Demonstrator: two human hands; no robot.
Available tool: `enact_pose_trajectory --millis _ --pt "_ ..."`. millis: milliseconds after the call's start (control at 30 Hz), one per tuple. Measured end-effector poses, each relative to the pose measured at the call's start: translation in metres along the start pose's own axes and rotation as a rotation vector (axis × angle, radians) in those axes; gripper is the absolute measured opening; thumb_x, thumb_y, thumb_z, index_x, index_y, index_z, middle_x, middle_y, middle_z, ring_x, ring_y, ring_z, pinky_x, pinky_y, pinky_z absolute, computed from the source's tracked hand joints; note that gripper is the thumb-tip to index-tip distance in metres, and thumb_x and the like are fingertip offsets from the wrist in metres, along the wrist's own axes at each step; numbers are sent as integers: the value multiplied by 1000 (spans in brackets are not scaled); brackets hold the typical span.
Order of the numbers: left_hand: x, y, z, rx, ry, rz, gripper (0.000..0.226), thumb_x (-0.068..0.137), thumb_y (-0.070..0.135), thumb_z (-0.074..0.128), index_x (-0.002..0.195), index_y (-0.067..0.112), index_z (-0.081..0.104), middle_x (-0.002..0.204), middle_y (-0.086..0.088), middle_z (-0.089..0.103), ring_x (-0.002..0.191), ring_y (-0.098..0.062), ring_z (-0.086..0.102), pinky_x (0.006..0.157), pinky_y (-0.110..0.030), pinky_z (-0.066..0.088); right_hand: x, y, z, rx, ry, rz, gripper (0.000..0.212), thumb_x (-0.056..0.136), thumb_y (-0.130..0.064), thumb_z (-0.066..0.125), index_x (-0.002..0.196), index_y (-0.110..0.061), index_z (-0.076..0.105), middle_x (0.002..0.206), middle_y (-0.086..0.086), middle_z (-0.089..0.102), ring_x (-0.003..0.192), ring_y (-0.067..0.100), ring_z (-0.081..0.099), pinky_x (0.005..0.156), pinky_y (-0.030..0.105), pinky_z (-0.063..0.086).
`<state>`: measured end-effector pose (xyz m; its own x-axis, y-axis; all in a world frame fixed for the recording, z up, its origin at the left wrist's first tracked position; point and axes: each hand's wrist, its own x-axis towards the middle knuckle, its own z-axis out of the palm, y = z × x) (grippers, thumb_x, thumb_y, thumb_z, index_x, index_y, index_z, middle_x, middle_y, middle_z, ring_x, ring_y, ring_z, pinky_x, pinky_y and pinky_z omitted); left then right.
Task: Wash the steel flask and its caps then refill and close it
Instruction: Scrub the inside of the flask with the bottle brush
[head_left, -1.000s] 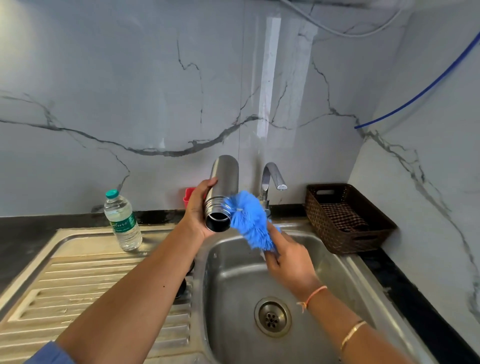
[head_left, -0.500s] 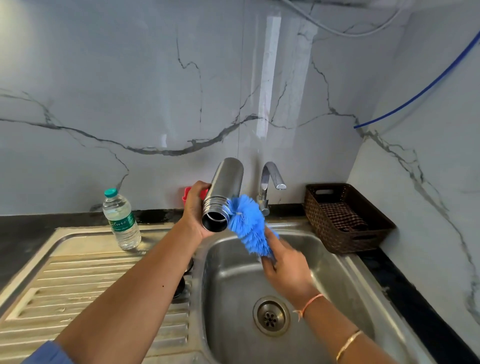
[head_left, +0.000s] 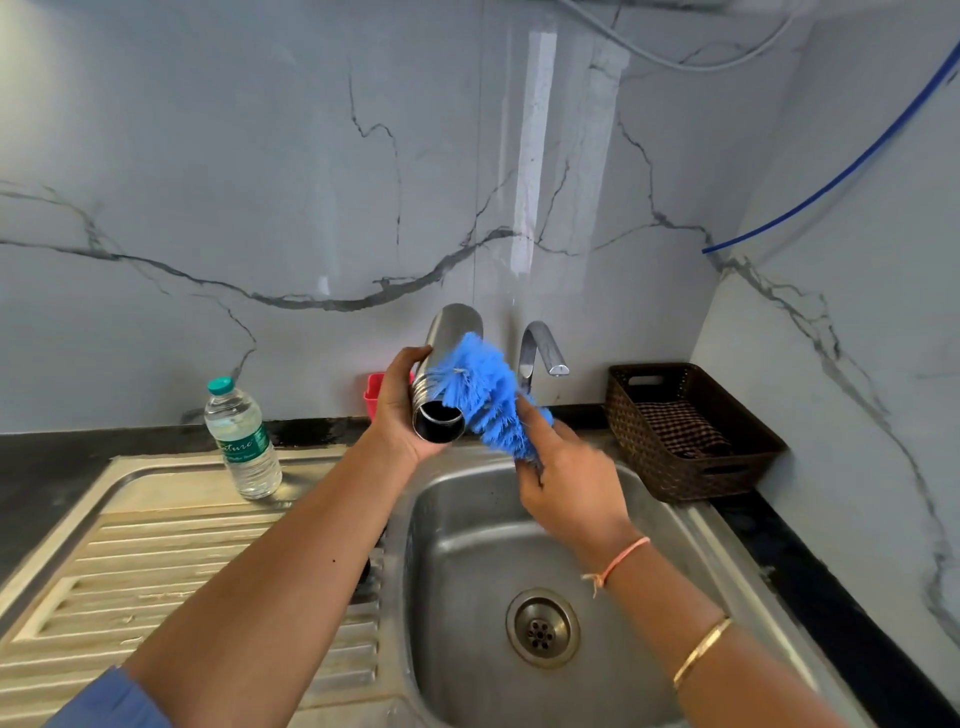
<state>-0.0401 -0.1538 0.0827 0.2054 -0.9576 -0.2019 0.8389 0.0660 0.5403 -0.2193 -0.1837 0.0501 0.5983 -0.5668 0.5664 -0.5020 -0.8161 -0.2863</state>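
Observation:
My left hand (head_left: 400, 410) grips the steel flask (head_left: 451, 332) around its threaded neck, above the left rim of the sink. The flask is tilted, its open mouth facing me and its base pointing up at the wall. My right hand (head_left: 569, 483) holds a blue bottle brush (head_left: 480, 395) by its lower end. The bristles press against the right side of the flask's neck and body. A dark round object, partly hidden under my left forearm, lies on the drainboard; I cannot tell whether it is a cap.
The steel sink (head_left: 467, 551) with its drain (head_left: 543, 629) lies below my hands; the tap (head_left: 540, 348) stands behind it. A plastic water bottle (head_left: 241, 441) stands on the drainboard (head_left: 156, 551). A brown basket (head_left: 685, 431) sits at the right; a red container (head_left: 373, 395) is behind my left hand.
The brush has slid upward along the outside of the flask, from beside the mouth to over the neck and body. Both hands rose slightly with it.

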Motion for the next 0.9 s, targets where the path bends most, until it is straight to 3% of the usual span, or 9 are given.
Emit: enact_pose_trajectory --millis 67,133,233,300,433,500,600,733,900 --pt "2 -3 -2 -69 12 20 39 84 39 54 103 6 65 91 -13 69 84 -29 66 81 -40 57 -15 -3 9 138 -65 145 71 89 -18 55 150 -33 21 118 10 60 89 34 63 71 36 48" --pt "6 -7 -9 -132 46 39 46 80 45 60 105 6 63 91 -13 66 87 -29 64 83 -40 54 -29 -9 20 216 -92 227 71 90 -18 54 150 -34 20 121 5 60 95 29 62 77 34 46" --pt "8 -9 -19 -230 77 83 81 64 54 75 129 9 55 113 -9 58 107 -27 58 103 -42 44 -38 -15 31 259 -105 266 71 90 -19 53 150 -34 18 116 2 60 94 26 61 76 32 43" --pt "7 -6 -22 -288 92 127 85 62 50 77 132 10 53 111 -10 57 99 -27 59 106 -40 41 -36 -13 32 245 -118 259 70 91 -20 52 150 -34 18 115 1 60 94 24 61 74 28 41" --pt "6 10 -20 -237 138 242 48 79 47 66 105 7 60 90 -14 64 82 -27 62 75 -35 57 -36 -13 28 88 -286 174 67 94 -25 45 151 -35 11 122 3 55 102 25 59 80 31 43" --pt "6 18 -18 -158 169 274 46 80 45 64 108 10 59 91 -13 64 83 -27 63 65 -35 59 -29 -14 25 40 -314 157 67 95 -26 44 151 -36 10 125 4 54 104 26 58 82 33 43" --pt "1 27 -17 -121 153 253 43 76 42 66 103 9 59 81 -10 64 78 -25 62 64 -34 59 -10 -7 18 23 -278 143 66 93 -27 46 149 -40 17 123 4 57 105 29 59 82 35 46" --pt "-11 37 -29 -75 184 207 60 63 36 75 113 10 56 84 -9 61 82 -24 61 87 -35 52 8 4 18 -14 -375 160 57 92 -27 46 144 -41 27 114 3 64 103 29 61 77 35 47" --pt "-29 44 -48 92 228 200 46 83 36 65 116 8 50 72 -12 68 62 -24 67 68 -37 56 27 10 39 -53 -665 313 50 89 -38 53 135 -27 35 117 2 64 106 26 61 85 37 49"
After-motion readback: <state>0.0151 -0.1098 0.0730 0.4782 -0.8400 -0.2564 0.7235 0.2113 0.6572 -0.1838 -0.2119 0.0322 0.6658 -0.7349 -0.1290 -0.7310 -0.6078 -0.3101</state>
